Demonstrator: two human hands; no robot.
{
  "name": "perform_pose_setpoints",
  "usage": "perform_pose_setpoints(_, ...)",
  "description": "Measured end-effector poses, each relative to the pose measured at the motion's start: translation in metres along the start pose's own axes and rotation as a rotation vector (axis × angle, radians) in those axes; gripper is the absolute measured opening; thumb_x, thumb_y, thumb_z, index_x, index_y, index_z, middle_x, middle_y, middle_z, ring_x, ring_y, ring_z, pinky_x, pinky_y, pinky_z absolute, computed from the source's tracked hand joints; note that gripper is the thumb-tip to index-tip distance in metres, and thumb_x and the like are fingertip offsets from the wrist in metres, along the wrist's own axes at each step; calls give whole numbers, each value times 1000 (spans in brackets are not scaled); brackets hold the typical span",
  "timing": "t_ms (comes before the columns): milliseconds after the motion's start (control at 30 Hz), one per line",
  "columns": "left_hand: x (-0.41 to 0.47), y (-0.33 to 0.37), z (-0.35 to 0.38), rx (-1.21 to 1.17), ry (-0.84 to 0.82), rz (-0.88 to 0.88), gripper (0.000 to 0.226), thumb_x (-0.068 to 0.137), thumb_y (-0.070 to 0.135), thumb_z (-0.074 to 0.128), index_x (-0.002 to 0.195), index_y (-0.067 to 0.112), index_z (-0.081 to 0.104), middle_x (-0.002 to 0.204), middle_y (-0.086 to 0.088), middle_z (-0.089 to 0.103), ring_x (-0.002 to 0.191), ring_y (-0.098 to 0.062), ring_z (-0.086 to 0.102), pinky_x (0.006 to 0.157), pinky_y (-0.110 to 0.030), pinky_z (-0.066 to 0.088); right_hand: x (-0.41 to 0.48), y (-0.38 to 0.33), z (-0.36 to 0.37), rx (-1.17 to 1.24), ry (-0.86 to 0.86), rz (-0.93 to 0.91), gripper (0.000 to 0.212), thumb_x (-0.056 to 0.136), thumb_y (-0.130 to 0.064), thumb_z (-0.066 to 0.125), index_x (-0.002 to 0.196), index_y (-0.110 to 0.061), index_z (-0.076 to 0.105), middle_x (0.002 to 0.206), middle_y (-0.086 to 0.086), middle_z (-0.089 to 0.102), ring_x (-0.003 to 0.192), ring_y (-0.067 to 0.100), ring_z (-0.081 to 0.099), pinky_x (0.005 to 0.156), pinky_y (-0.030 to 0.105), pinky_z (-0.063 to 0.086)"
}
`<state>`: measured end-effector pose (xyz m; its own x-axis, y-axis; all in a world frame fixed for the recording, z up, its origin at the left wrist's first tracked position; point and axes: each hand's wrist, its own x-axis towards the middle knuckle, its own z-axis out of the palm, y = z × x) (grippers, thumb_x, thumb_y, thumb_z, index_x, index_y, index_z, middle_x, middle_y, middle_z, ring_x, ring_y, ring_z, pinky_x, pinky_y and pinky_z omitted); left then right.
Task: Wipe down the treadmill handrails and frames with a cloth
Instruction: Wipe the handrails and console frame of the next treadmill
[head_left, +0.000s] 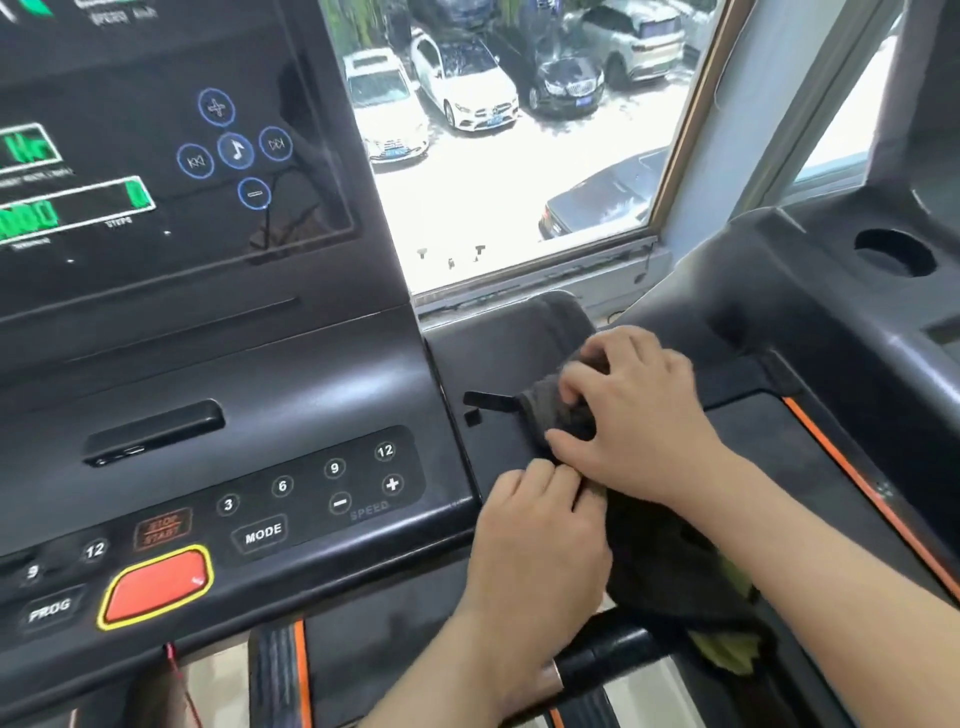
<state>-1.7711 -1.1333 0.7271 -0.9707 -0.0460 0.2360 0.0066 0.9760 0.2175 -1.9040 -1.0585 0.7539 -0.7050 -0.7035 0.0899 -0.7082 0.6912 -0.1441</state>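
A dark grey cloth (660, 561) with a yellow-green underside lies over the right side of the treadmill console frame (498, 358) and hangs down onto the black handrail (597, 649). My right hand (628, 410) presses on the upper, bunched part of the cloth, fingers curled into it. My left hand (540, 525) sits just below, its fingertips pinching the cloth's edge beside the console's speed buttons. Both hands touch each other over the cloth.
The console panel (208, 467) with number keys, a MODE key and a red stop button (156, 587) fills the left. A second treadmill's frame with a cup holder (893, 252) stands close on the right. A window (509, 145) lies ahead.
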Motion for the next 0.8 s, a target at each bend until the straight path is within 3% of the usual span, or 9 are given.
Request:
perform_pose_setpoints(100, -8, -17, -10, 18, 20, -52, 22, 86, 38, 52, 84, 23, 68, 82, 6, 61, 78, -17, 49, 68, -32, 40, 6, -15, 14, 87, 12, -105, 19, 80, -33, 69, 92, -25, 57, 95, -2, 58, 90, 23, 56, 72, 37, 44)
perform_pose_setpoints(167, -13, -31, -12, -1, 92, -100, 25, 86, 38, 51, 92, 22, 70, 87, 5, 59, 82, -20, 50, 70, -33, 41, 13, -19, 19, 53, 76, -134, 7, 81, -26, 70, 87, -26, 66, 84, -4, 65, 84, 25, 61, 72, 38, 38)
perform_pose_setpoints(333, -14, -59, -2, 80, 191, -270, 23, 82, 23, 47, 95, 15, 64, 93, 0, 56, 83, -23, 47, 70, -34, 38, 41, -56, 29, 67, 7, -223, 17, 94, -31, 56, 100, -32, 71, 100, -9, 66, 102, 17, 54, 82, 38, 33)
perform_pose_setpoints(467, -18, -61, 10, 114, 245, -255, 20, 78, 17, 52, 94, 14, 63, 95, -1, 56, 83, -23, 48, 72, -34, 35, 42, -63, 36, 48, 59, -169, 18, 95, -34, 54, 103, -28, 68, 98, -7, 68, 102, 19, 57, 82, 39, 34)
perform_pose_setpoints(633, -20, -61, 14, 187, 256, -202, 21, 80, 20, 51, 97, 16, 64, 93, -2, 56, 80, -23, 50, 71, -35, 39, 27, -49, 35, -80, 145, -88, 13, 86, -37, 66, 85, -25, 71, 91, -2, 59, 98, 24, 49, 72, 40, 38)
perform_pose_setpoints(800, -21, -63, 15, 204, 276, -168, 13, 81, 16, 49, 87, 14, 60, 88, -3, 56, 76, -23, 50, 67, -35, 42, 54, -62, 18, -107, -226, -102, 27, 95, -35, 43, 98, -23, 67, 103, -2, 43, 101, 20, 33, 84, 42, 28)
